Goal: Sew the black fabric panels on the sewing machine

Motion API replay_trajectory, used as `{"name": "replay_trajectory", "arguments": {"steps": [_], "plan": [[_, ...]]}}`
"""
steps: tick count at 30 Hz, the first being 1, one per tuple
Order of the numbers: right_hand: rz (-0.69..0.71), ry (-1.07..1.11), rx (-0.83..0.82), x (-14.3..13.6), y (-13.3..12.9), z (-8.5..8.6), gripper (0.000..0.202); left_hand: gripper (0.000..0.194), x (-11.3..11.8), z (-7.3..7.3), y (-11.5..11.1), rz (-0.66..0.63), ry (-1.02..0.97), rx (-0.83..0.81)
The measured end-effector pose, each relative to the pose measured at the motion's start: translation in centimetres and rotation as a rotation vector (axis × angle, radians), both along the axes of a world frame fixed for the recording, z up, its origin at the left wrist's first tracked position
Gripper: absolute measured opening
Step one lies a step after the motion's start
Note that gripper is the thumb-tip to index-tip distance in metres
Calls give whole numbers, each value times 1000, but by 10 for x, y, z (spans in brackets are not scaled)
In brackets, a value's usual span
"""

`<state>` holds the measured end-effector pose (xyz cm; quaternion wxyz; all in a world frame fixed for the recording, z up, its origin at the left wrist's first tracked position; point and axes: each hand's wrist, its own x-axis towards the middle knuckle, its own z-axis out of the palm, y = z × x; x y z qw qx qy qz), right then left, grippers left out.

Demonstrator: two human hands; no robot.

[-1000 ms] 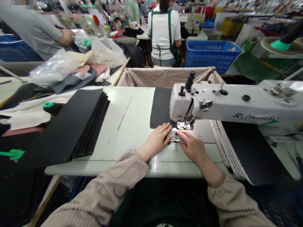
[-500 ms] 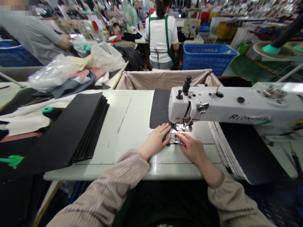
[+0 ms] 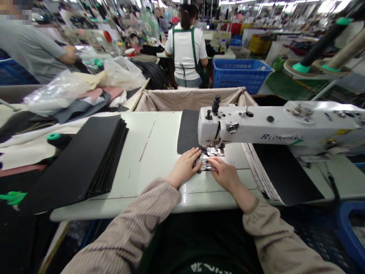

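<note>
My left hand (image 3: 185,166) lies with fingers outstretched on the sewing table, its fingertips at the near edge of a black panel (image 3: 187,131). The panel sits left of and partly behind the head of a white sewing machine (image 3: 242,123). My right hand (image 3: 226,175) is closed in a pinch at the shiny metal plate (image 3: 204,164) below the needle area. Whatever its fingers hold is too small and hidden to name. Both hands are close together, on either side of the plate.
A stack of black panels (image 3: 82,152) lies on the left of the table, and a pale-edged stack of black panels (image 3: 285,171) lies under the machine arm. Behind the table stands a cloth-lined bin (image 3: 188,99), with a blue basket (image 3: 241,74) beyond. Two co-workers sit ahead.
The camera view has shifted, turning slightly right and up. My hands stay at the same place by the metal plate, and the black panel shows no clear movement.
</note>
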<state>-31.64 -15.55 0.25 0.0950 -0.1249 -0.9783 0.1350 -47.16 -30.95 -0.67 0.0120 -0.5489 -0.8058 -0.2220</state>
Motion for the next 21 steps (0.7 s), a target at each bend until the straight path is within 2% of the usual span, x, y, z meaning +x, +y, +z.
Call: {"name": "replay_trajectory", "arguments": {"steps": [5, 7, 9, 11, 13, 18, 21], "plan": [[5, 13, 6, 0, -1, 1, 44, 65, -2, 0, 6, 64, 37, -16], [2, 19, 9, 1, -1, 3, 43, 63, -5, 7, 4, 145, 68, -30], [2, 26, 13, 2, -2, 4, 43, 60, -6, 16, -9, 286, 111, -46], [8, 34, 10, 3, -2, 5, 42, 55, -3, 23, -34, 431, 156, -73], [11, 39, -4, 4, -2, 5, 42, 48, 6, 25, -70, 522, 187, -91], [-6, 132, -97, 7, 1, 8, 36, 34, 51, 15, -174, 583, 155, -62], [-37, 257, -191, 16, 3, 14, 32, 30, 70, 9, -214, 556, 57, -70]]}}
